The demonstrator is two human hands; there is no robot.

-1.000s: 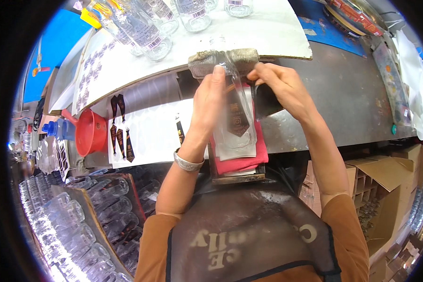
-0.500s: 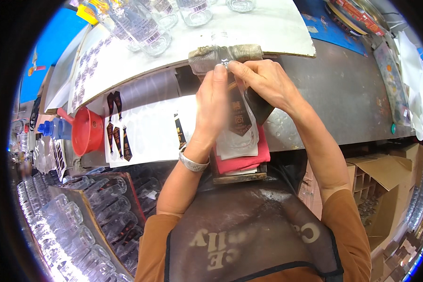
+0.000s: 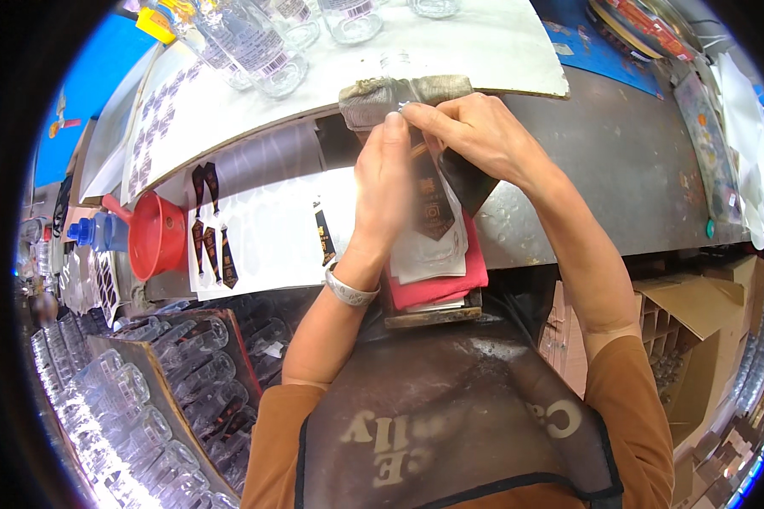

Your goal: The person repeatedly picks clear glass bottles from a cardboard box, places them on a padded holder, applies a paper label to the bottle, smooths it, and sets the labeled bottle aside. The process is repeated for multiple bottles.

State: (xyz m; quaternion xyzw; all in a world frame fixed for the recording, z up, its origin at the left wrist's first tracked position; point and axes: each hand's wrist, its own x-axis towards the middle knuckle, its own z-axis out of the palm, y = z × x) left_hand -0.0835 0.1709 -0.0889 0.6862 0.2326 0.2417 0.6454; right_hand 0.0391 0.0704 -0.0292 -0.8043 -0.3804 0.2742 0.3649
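A clear bottle [image 3: 452, 244] lies in front of me with its neck on a grey rolled cloth [image 3: 367, 103]. A dark tie-shaped label [image 3: 434, 206] with gold marks runs down its front. Along the bottle's left side lies my left hand [image 3: 382, 176], closed against it, partly smeared by motion, its tip at the neck. My right hand [image 3: 475, 131] pinches the narrow top of the label at the neck, thumb and finger together. A dark flat piece [image 3: 469, 182] shows under the right hand. What lies under the left palm is hidden.
More tie-shaped labels [image 3: 227, 259] lie on a white sheet [image 3: 272, 246] beside a red dipper [image 3: 157, 236]. Several clear bottles [image 3: 267, 59] occupy the white board [image 3: 484, 47]. Under the work stand is a red cloth [image 3: 454, 284]. Crates of bottles [image 3: 148, 424] stand lower left, an open carton [image 3: 696, 339] right.
My right hand has shifted slightly up and left at the bottle's neck, its wrist tilting. The left hand has barely moved. The bottle and label stay nearly in place.
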